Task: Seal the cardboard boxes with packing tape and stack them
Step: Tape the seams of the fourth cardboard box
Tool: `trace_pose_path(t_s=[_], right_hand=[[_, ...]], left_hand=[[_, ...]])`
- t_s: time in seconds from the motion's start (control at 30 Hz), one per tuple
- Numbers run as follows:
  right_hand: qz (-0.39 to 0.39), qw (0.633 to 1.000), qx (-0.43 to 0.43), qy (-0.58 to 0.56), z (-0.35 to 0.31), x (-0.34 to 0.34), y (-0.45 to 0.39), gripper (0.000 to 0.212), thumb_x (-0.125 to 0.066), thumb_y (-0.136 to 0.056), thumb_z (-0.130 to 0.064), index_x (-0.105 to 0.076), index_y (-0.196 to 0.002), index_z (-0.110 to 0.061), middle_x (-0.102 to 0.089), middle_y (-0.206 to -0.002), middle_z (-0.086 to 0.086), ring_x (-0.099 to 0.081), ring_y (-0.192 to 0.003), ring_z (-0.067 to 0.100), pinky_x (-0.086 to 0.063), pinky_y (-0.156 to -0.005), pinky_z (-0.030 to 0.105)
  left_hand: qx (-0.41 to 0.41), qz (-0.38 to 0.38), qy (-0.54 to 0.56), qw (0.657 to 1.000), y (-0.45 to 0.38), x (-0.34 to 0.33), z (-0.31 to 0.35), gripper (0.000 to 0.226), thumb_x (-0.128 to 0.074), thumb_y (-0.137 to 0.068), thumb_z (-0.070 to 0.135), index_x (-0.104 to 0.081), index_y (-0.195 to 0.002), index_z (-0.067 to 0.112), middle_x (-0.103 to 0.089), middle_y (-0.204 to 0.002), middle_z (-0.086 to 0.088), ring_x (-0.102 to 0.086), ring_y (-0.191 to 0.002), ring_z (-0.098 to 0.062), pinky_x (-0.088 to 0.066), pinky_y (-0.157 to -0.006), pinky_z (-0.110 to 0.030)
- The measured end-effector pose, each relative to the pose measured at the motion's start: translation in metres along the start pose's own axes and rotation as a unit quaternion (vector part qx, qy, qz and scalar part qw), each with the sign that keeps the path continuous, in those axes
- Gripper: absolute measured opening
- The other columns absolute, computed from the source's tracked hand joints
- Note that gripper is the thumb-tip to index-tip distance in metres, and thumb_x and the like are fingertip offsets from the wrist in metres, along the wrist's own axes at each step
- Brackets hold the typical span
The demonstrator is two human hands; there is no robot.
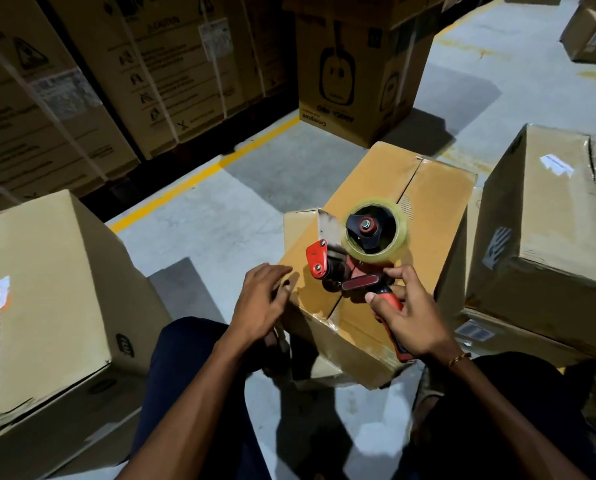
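The cardboard box (386, 237) to be sealed is set on the floor (220, 209) between the knees, its flaps shut and the seam left within reach. Its near corner is steadied by the left hand (258, 299), fingers relaxed and spread. The tape dispenser (358, 258) is held above the seam by the right hand (414, 320), fingers clamped around the handle.

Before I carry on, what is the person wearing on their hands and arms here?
Both forearms are bare, with no sleeves or gloves showing. The left hand wears nothing visible. The right hand has a thin gold-coloured bracelet at the wrist. No watch or rings can be made out.
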State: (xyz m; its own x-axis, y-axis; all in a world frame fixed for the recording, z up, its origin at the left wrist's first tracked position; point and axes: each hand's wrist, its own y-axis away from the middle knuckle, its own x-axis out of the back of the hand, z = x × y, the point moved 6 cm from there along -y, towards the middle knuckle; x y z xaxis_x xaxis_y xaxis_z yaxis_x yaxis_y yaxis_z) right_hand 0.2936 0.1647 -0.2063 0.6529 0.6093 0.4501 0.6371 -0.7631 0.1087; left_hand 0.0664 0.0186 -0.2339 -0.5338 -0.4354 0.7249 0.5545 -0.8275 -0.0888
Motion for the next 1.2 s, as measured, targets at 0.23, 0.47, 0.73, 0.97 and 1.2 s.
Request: trace_pose_path(t_s=[0.23,0.47,0.73,0.97,1.2], right_hand=[[-0.005,1.0,-0.007,0.01,0.004,-0.003,0.013,0.04,-0.072,-0.082,-0.051,-0.044,-0.11,-0.048,-0.074,-0.099,-0.002,-0.071,-0.097,0.021,-0.057,-0.086,0.048],[0.009,1.0,-0.015,0.005,0.009,0.003,0.026,0.047,-0.066,-0.072,-0.061,-0.046,-0.112,-0.046,-0.075,-0.099,-0.002,-0.072,-0.097,0.018,-0.057,-0.088,0.052],[0.024,0.998,-0.015,0.052,0.02,0.013,0.023,0.039,-0.072,-0.089,-0.044,-0.043,-0.114,-0.042,-0.076,-0.096,-0.009,-0.07,-0.084,0.015,-0.056,-0.084,0.044],[0.079,0.994,-0.027,0.072,0.034,0.028,0.02,0.037,-0.069,-0.089,-0.048,-0.042,-0.113,-0.043,-0.075,-0.084,-0.007,-0.067,-0.077,0.023,-0.053,-0.078,0.044],[0.126,0.989,-0.082,-0.009,0.059,0.05,0.011,0.037,-0.066,-0.077,-0.057,-0.046,-0.107,-0.05,-0.076,-0.089,-0.005,-0.073,-0.083,0.021,-0.057,-0.084,0.057]], left_hand=[[0.156,0.031,0.302,0.94,-0.01,-0.005,0.014,0.026,-0.051,-0.102,0.038,-0.07,-0.114,0.024,-0.072,-0.114,0.0,-0.068,-0.107,-0.02,-0.053,-0.099,-0.038],[0.23,-0.017,0.407,0.884,-0.006,-0.023,0.029,0.054,-0.035,-0.105,0.053,-0.072,-0.113,0.016,-0.075,-0.109,-0.004,-0.071,-0.104,-0.019,-0.054,-0.094,-0.035],[0.117,0.044,0.135,0.983,-0.003,-0.017,0.018,0.019,-0.059,-0.1,0.024,-0.071,-0.112,0.016,-0.068,-0.111,0.0,-0.062,-0.108,-0.022,-0.052,-0.095,-0.041],[0.143,-0.046,0.046,0.988,0.006,-0.042,0.011,0.055,-0.061,-0.098,0.038,-0.045,-0.148,0.021,-0.049,-0.147,-0.005,-0.05,-0.126,-0.028,-0.042,-0.101,-0.039],[0.262,-0.075,0.231,0.934,0.007,-0.058,0.01,0.042,-0.052,-0.102,0.025,-0.048,-0.144,0.027,-0.056,-0.141,-0.002,-0.055,-0.12,-0.025,-0.05,-0.1,-0.044]])
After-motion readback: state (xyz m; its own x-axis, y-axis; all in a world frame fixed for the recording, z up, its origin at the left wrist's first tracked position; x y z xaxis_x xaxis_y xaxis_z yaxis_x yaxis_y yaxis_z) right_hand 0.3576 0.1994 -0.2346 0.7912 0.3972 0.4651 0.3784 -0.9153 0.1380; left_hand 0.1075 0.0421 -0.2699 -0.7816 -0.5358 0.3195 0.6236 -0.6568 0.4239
